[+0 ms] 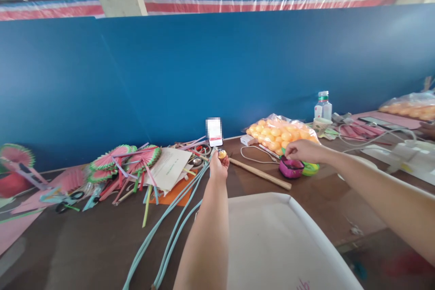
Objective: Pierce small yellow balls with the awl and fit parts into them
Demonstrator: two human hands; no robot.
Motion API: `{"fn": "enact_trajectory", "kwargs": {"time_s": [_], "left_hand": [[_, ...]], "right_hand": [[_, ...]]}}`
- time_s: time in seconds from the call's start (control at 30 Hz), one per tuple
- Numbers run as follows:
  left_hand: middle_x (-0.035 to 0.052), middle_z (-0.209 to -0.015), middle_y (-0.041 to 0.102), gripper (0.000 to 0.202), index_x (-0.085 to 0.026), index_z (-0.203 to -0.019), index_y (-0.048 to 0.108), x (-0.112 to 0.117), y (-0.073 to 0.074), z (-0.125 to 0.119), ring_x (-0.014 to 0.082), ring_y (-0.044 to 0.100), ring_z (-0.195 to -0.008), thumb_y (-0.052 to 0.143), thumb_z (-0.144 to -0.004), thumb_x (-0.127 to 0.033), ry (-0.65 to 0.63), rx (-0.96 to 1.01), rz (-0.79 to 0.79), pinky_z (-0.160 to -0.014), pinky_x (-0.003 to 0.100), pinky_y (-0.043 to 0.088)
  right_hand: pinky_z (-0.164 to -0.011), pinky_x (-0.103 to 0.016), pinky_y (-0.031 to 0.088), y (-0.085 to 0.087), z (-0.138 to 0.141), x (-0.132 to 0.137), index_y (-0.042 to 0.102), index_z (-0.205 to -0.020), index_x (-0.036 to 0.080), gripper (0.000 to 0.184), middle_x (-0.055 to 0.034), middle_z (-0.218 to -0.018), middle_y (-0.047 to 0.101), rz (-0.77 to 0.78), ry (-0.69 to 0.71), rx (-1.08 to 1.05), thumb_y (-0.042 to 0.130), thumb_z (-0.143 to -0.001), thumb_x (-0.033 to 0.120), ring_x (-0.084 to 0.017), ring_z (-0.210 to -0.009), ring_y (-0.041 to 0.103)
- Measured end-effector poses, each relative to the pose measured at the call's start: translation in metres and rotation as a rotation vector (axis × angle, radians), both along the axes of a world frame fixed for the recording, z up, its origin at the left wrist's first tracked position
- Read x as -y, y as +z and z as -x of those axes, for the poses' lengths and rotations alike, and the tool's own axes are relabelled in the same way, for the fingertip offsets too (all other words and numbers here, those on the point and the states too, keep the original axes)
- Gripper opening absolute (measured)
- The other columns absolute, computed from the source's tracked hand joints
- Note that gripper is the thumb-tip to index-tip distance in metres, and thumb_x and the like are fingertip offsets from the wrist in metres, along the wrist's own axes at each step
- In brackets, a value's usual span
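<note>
My left hand point(219, 166) is closed around a small, round, shiny yellow-orange object point(222, 154), whose kind I cannot make out. To the right, my right hand point(299, 150) has its fingers pinched together just over a small purple container point(291, 168) with a dark rim. A bit of green shows at those fingertips, and whether they grip it is unclear. A lime-green round thing point(310, 169) lies against the container. Between my hands a wooden stick point(261, 174) rests on the brown table.
A clear bag of orange balls point(280, 134) sits behind my right hand. A phone point(214, 132) stands upright by the blue partition point(217, 72). Pink-green paper fans point(115, 161) and papers crowd the left. Pale blue cords point(170, 226) and a large white sheet-like surface point(278, 235) lie nearer.
</note>
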State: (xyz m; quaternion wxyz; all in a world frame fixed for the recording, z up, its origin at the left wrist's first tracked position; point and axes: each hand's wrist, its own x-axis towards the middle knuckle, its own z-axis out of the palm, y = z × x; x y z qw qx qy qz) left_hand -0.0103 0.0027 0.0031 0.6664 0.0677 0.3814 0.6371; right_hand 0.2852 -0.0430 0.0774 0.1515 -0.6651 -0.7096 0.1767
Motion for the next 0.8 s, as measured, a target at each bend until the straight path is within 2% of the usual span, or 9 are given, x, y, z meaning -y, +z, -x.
{"fn": "enact_trajectory", "kwargs": {"time_s": [0.1,0.2,0.33,0.43,0.5,0.67,0.8], "left_hand": [[0.0053,-0.075,0.061,0.021,-0.015,-0.082,0.058,0.0,0.002,0.0,0.0083,0.058,-0.058,0.053,-0.089,-0.034,0.011,0.035,-0.02,-0.055,0.018,0.047],[0.0063,-0.076,0.062,0.023,-0.014,-0.083,0.059,0.0,0.003,0.001,0.0087,0.059,-0.059,0.05,-0.09,-0.035,0.032,0.059,-0.044,-0.054,0.018,0.047],[0.007,-0.078,0.063,0.023,-0.013,-0.085,0.059,0.002,0.004,0.002,0.0079,0.057,-0.057,0.05,-0.091,-0.034,0.06,0.081,-0.06,-0.053,0.018,0.047],[0.0071,-0.077,0.063,0.022,-0.013,-0.085,0.058,0.003,0.006,0.003,0.0075,0.056,-0.056,0.049,-0.092,-0.033,0.074,0.106,-0.082,-0.051,0.017,0.045],[0.0065,-0.075,0.062,0.023,-0.013,-0.083,0.057,0.001,0.006,0.003,0.0077,0.057,-0.056,0.048,-0.092,-0.032,0.091,0.13,-0.07,-0.051,0.016,0.045],[0.0067,-0.071,0.061,0.027,-0.013,-0.083,0.058,-0.006,0.001,0.003,0.012,0.06,-0.057,0.046,-0.093,-0.035,0.132,0.098,-0.033,-0.051,0.02,0.048],[0.0048,-0.068,0.06,0.025,-0.013,-0.079,0.058,-0.006,-0.002,0.003,0.0096,0.057,-0.053,0.048,-0.092,-0.032,0.174,0.075,-0.038,-0.05,0.018,0.046]], "right_hand": [[-0.065,-0.025,0.044,0.005,0.023,0.001,0.069,-0.072,0.019,0.007,-0.0046,-0.078,0.07,-0.153,-0.02,-0.215,0.071,-0.067,0.023,-0.016,-0.071,0.061],[-0.054,-0.024,0.04,0.011,0.067,0.001,0.069,-0.079,0.019,0.014,-0.0028,-0.069,0.064,-0.21,-0.018,-0.513,0.07,-0.072,0.031,-0.011,-0.058,0.052],[-0.043,-0.019,0.033,0.006,0.137,-0.013,0.063,-0.072,0.017,0.021,0.0006,-0.062,0.057,-0.106,0.015,-1.096,0.077,-0.068,0.032,-0.006,-0.05,0.042],[-0.041,-0.015,0.033,-0.009,0.181,-0.029,0.061,-0.069,0.015,0.018,0.0017,-0.063,0.056,0.07,0.013,-1.48,0.077,-0.068,0.024,-0.004,-0.051,0.044],[-0.04,-0.013,0.035,-0.023,0.201,-0.037,0.059,-0.066,0.015,0.018,0.0027,-0.06,0.055,0.164,-0.021,-1.644,0.076,-0.07,0.02,-0.003,-0.049,0.044],[-0.042,-0.01,0.045,-0.057,0.216,-0.045,0.059,-0.069,0.015,0.014,0.0014,-0.059,0.059,0.301,-0.09,-1.835,0.07,-0.077,0.015,-0.003,-0.046,0.05],[-0.047,-0.009,0.05,-0.063,0.208,-0.046,0.061,-0.072,0.013,0.009,-0.003,-0.071,0.068,0.285,-0.164,-1.885,0.066,-0.078,0.009,-0.003,-0.051,0.056]]}}
